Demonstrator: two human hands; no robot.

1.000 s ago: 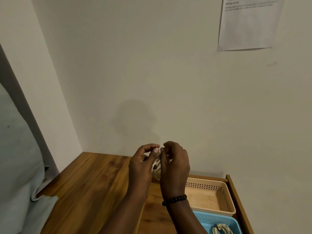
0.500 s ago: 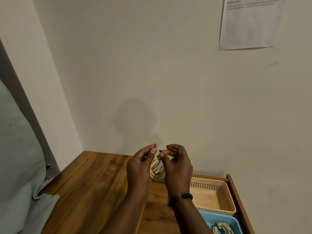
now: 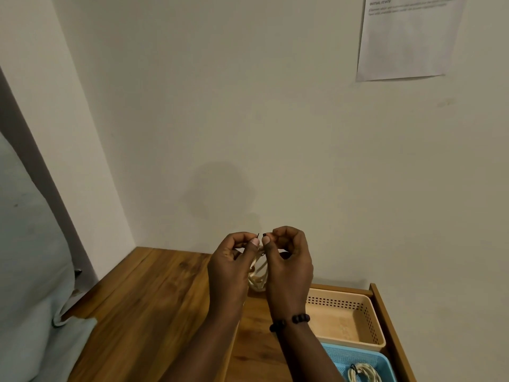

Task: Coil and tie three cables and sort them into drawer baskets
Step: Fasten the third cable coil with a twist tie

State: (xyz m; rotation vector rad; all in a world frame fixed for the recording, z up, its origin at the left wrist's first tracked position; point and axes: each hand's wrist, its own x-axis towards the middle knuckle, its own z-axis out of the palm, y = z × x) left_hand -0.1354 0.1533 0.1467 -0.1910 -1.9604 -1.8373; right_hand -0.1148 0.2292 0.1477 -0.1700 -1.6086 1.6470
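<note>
Above the wooden tabletop (image 3: 143, 304), the left hand (image 3: 230, 267) and right hand (image 3: 289, 267) each pinch what looks like a thin black tie (image 3: 261, 236) over the coiled white cable (image 3: 257, 274) hanging between them. A 2nd coiled cable (image 3: 363, 373) lies in the blue basket (image 3: 338, 355); the beige basket (image 3: 366, 315) sits just behind it.

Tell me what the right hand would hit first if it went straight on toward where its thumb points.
Most likely the left hand: the right hand has its thumb tip almost against the left thumb, each pinching a black tie end. Depth is unclear.
</note>
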